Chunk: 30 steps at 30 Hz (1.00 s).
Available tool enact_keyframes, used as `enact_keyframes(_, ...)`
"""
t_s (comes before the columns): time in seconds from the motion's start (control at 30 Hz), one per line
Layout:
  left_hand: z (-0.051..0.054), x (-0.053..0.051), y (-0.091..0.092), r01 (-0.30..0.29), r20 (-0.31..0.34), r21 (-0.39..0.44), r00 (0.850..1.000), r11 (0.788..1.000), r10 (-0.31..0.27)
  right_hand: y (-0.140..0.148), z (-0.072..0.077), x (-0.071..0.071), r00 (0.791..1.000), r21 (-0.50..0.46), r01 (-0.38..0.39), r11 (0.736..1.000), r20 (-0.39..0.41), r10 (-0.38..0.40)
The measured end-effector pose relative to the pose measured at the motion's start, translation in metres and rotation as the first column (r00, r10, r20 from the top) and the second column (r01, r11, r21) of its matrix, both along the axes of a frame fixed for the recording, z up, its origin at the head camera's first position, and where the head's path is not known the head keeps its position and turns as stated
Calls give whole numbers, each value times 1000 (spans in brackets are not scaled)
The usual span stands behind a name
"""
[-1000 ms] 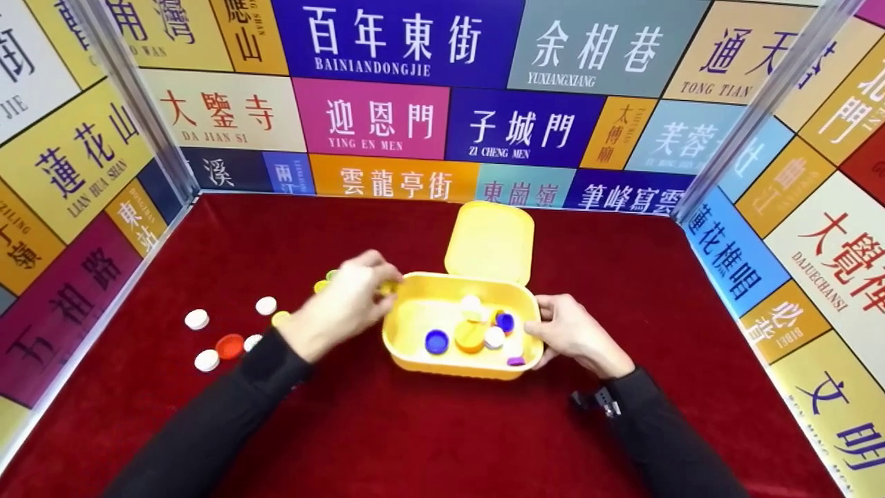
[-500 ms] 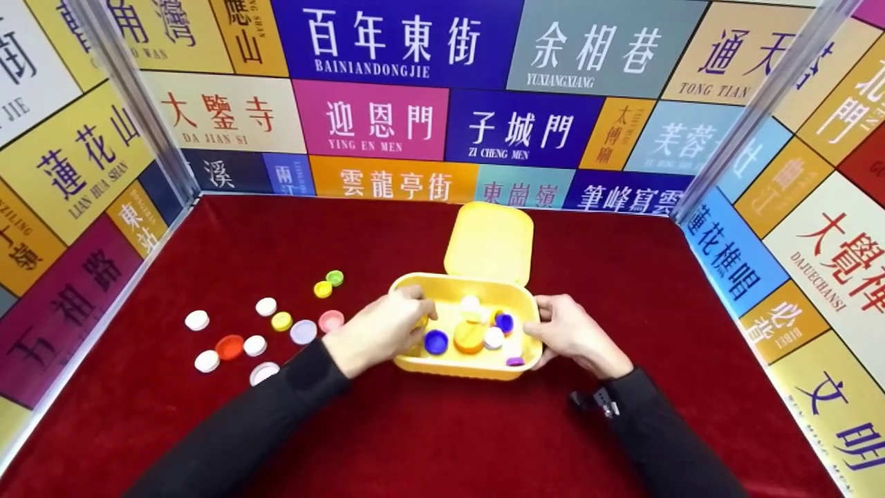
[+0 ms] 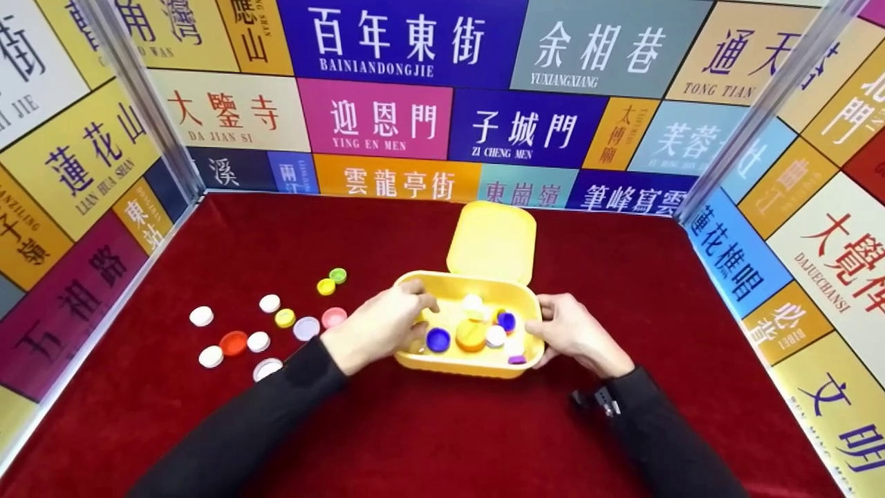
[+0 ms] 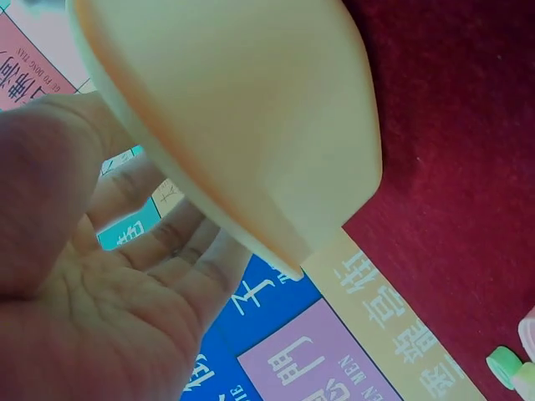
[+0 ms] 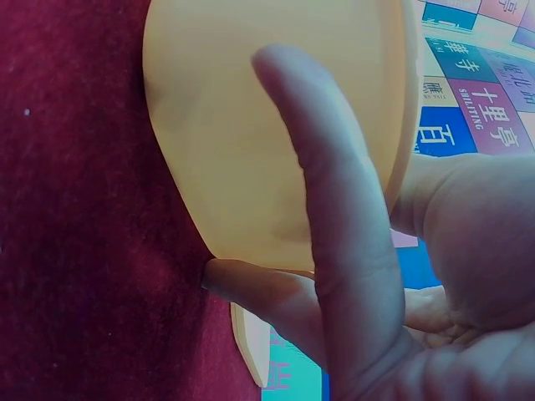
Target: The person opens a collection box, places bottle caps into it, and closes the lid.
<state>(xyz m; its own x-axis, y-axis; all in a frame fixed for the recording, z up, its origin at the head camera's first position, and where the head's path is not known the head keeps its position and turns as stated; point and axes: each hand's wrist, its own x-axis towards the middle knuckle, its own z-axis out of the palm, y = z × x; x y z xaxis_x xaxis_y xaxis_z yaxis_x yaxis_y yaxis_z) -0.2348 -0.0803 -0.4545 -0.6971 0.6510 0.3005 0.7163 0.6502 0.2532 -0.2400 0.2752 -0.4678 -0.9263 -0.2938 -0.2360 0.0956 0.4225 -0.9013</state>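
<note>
A yellow plastic box sits on the red cloth with several bottle caps inside, among them a blue cap and an orange cap. My left hand reaches over its left rim, fingers loosely bent inside; no cap shows between them. Part of that hand's inside is hidden by the box wall in the left wrist view. My right hand grips the box's right end, thumb over the rim. In the right wrist view its fingers lie along the outer wall.
The yellow lid lies directly behind the box. Loose caps are scattered to the left, including a red cap, a pink cap, a lilac cap and a green cap. Panels with printed characters wall in the table.
My left hand moved right from beside the box, carrying a yellow cap over the rim. Its fingers have since loosened, and that cap no longer shows in them. My right hand stays put.
</note>
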Motion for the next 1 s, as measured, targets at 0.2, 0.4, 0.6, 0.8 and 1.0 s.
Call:
enact_keyframes(0.2, 2, -4, -7, -13, -48, 44, 999, 999, 15, -1, -1, 1, 1000, -16, -3, 1000, 10, 3)
enact_keyframes(0.4, 7, -11, -16, -62, -58, 90, 996, 994, 67, 0, 1, 1, 1000, -8, -1, 1000, 1, 1)
enact_keyframes(0.6, 7, -25, -36, -189, -10, 157, 981, 969, 193, 0, 2, 1, 1000, -10, -6, 1000, -3, 6)
enact_keyframes(0.8, -2, -41, -62, -306, 74, 158, 952, 939, 297, 0, 2, 1, 1000, -5, -6, 1000, -2, 6)
enact_keyframes(1.0, -12, -52, -81, -370, 148, 111, 924, 922, 353, 1, 2, 2, 1000, -11, -5, 1000, 7, 5)
